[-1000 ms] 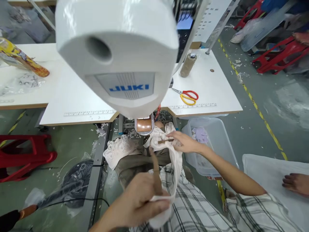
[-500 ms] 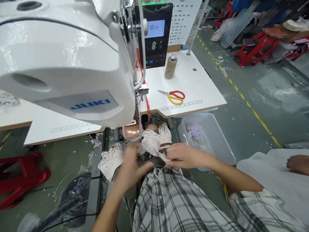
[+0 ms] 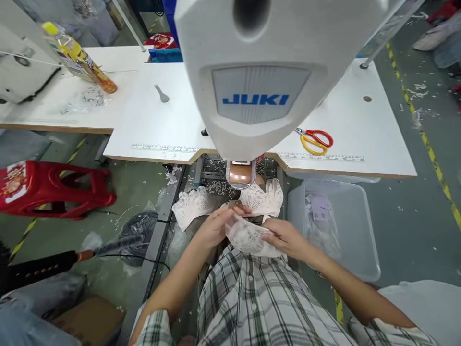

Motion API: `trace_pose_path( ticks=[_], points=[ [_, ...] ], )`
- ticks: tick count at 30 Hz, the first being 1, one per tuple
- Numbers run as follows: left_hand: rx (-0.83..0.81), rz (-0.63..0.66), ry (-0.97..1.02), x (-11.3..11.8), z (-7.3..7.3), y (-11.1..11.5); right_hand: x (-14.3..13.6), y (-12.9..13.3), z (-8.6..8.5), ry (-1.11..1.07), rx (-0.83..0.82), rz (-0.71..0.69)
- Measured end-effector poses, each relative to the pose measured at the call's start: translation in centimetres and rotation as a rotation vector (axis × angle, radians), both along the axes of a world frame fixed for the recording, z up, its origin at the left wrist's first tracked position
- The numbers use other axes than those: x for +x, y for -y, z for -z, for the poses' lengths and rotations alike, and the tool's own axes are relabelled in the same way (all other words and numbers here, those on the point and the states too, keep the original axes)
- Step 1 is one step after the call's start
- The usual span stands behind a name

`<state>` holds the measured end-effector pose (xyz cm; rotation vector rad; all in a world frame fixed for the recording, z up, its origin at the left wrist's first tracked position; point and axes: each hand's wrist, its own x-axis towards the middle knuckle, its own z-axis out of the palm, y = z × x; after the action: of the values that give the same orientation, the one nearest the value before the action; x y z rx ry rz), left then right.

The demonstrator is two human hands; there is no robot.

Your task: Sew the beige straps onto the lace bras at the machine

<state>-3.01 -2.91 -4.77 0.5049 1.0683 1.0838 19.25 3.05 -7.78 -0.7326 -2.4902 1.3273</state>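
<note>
A white lace bra piece (image 3: 248,238) is stretched between my two hands just above my lap. My right hand (image 3: 288,239) pinches its right end between thumb and fingers. At its upper left edge my left hand (image 3: 215,226) is closed on it, fingertips partly hidden. Behind my hands, more white lace (image 3: 264,197) rests beside the sewing machine's rounded work arm (image 3: 240,174), and another lace piece (image 3: 194,206) lies to the left over grey-brown cloth. The white sewing machine head (image 3: 252,96) hangs directly over this spot.
Red-and-yellow scissors (image 3: 314,141) lie on the white table (image 3: 154,115) to the right. Below stands a clear plastic bin (image 3: 355,226) holding bagged purple items. A drink bottle (image 3: 81,62), a red stool (image 3: 54,190) and another person's hand (image 3: 85,255) are at left.
My view has swung left, bringing the machine head to the centre. My left hand has come in to the lace, and the white lace piece is now held up between both hands.
</note>
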Motion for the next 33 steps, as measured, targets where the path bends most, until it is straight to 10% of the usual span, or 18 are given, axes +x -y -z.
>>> trace_pose_path(
  ticks=[10,19,24,33],
  points=[
    [0.220,-0.771,0.071,-14.9,-5.4,0.2,2.5,-2.9,-3.4,0.117,0.061,0.013],
    [0.113,-1.095,0.099,-20.7,-4.0,1.6,1.3,-1.9,-1.0,0.031,-0.162,0.660],
    [0.156,-1.041,0.035,-20.4,-3.8,2.8,0.1,-0.7,-1.2,-0.082,-0.223,0.956],
    [0.115,-0.500,-0.054,-10.3,-2.8,1.3,-5.6,-1.2,-2.9,-0.076,-0.182,0.281]
  ],
)
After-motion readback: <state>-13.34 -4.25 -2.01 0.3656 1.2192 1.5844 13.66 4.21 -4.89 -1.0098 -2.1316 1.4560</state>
